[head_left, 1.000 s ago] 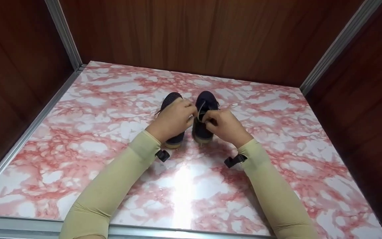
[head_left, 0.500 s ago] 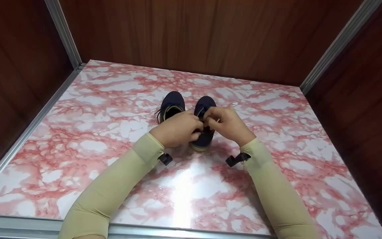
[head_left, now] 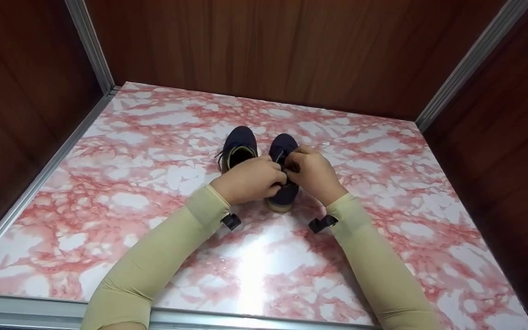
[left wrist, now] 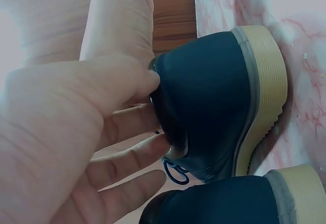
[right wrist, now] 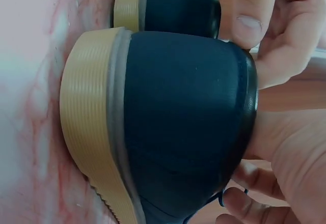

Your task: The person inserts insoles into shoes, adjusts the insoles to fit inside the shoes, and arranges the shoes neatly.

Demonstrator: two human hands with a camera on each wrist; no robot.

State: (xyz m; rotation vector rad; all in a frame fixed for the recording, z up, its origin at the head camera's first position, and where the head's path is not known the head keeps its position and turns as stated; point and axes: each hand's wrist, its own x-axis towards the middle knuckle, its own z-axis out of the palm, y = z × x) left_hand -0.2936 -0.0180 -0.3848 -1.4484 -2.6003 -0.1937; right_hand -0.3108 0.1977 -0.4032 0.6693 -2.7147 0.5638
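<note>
Two dark blue shoes with pale yellow soles stand side by side, toes pointing away. My left hand (head_left: 252, 181) reaches across to the right shoe (head_left: 284, 195), its thumb against the shoe's rim in the left wrist view and its fingers bent over the opening. From the other side, my right hand (head_left: 312, 172) bends its fingers at the same shoe, close to the laces. A loop of blue shoelace (left wrist: 167, 169) hangs beside the opening. The fingertips are partly hidden. The left shoe (head_left: 240, 137) is untouched, with its dark lining showing.
The shoes rest on a red-and-white marbled board (head_left: 154, 247). Brown wood-grain panels (head_left: 264, 50) enclose its back and sides, and a metal rail (head_left: 30, 311) runs along the near edge. A bright light reflection lies on the board in front.
My left hand has moved right from over the left shoe to the right shoe, uncovering the left one. The right shoe has shifted slightly toward me. My right hand stays at it.
</note>
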